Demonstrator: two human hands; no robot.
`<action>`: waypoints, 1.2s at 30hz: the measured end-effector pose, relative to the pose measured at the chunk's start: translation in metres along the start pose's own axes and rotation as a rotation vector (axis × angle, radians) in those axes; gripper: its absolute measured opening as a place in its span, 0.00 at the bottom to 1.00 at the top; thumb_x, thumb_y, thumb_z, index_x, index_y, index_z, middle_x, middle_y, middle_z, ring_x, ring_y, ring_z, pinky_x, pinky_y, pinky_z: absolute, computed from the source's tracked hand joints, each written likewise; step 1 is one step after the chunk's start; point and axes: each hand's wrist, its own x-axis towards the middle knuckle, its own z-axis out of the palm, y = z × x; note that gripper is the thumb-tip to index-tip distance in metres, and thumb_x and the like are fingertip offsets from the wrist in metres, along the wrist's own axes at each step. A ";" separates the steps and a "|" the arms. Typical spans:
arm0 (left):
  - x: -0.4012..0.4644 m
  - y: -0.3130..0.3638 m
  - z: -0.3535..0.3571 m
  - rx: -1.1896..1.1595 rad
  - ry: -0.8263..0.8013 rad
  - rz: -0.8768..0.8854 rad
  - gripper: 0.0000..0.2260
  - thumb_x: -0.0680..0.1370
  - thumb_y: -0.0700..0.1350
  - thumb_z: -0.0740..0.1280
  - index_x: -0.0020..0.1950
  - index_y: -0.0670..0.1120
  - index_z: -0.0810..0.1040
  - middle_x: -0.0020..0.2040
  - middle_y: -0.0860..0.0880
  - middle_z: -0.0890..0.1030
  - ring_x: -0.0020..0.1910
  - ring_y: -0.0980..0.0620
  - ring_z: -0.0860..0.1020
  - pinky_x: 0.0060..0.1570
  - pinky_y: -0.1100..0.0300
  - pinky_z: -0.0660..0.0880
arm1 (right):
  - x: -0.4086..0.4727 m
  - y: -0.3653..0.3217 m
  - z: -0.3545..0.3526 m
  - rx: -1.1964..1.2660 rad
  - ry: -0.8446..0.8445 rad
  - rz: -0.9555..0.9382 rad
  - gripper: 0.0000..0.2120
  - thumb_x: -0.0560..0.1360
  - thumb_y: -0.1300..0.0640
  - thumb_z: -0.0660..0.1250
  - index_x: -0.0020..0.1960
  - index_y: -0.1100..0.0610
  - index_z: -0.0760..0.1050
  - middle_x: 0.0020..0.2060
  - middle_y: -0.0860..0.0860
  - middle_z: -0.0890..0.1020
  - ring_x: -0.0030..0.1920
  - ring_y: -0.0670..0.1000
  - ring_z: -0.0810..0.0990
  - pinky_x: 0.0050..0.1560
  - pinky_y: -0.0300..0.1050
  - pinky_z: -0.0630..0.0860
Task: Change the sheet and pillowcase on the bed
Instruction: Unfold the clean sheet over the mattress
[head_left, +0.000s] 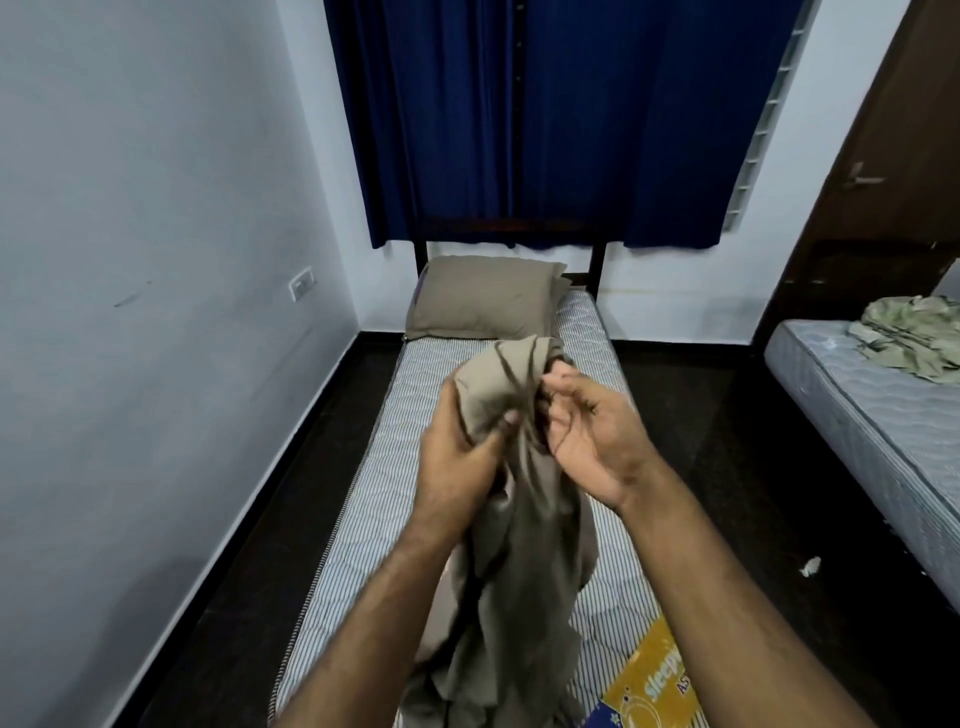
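Note:
A bunched grey-brown sheet (511, 561) hangs over the bare striped mattress (384, 467) of the narrow bed. My left hand (462, 457) grips a gathered fold near the sheet's top. My right hand (587, 431) pinches the sheet's upper edge between thumb and fingertips, palm turned up. A pillow (483, 296) in a grey-brown case lies at the head of the bed against the dark headboard.
A white wall runs along the left, with a dark floor strip between it and the bed. A second mattress (893, 431) at the right carries a crumpled patterned cloth (914, 338). Blue curtains (545, 119) hang behind the bed. A scrap (810, 566) lies on the floor.

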 end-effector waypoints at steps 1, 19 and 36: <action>0.002 -0.001 -0.003 0.033 0.089 -0.008 0.15 0.76 0.43 0.74 0.62 0.49 0.77 0.54 0.55 0.85 0.56 0.56 0.82 0.60 0.48 0.79 | -0.001 0.006 -0.003 -0.164 -0.014 0.000 0.25 0.77 0.61 0.65 0.72 0.64 0.67 0.66 0.58 0.78 0.66 0.54 0.77 0.70 0.50 0.72; -0.011 -0.020 -0.004 0.118 -0.096 -0.054 0.39 0.73 0.70 0.68 0.77 0.52 0.64 0.71 0.54 0.72 0.71 0.57 0.71 0.71 0.49 0.70 | 0.016 0.022 -0.001 -0.392 0.493 -0.235 0.18 0.75 0.64 0.71 0.65 0.59 0.76 0.54 0.56 0.85 0.54 0.53 0.85 0.60 0.53 0.80; -0.010 0.021 -0.006 -0.400 -0.039 -0.220 0.07 0.80 0.43 0.65 0.54 0.47 0.81 0.51 0.50 0.86 0.55 0.53 0.83 0.59 0.56 0.78 | 0.011 0.055 -0.063 -0.791 0.148 0.016 0.25 0.79 0.66 0.67 0.69 0.50 0.60 0.62 0.56 0.79 0.53 0.43 0.82 0.52 0.39 0.79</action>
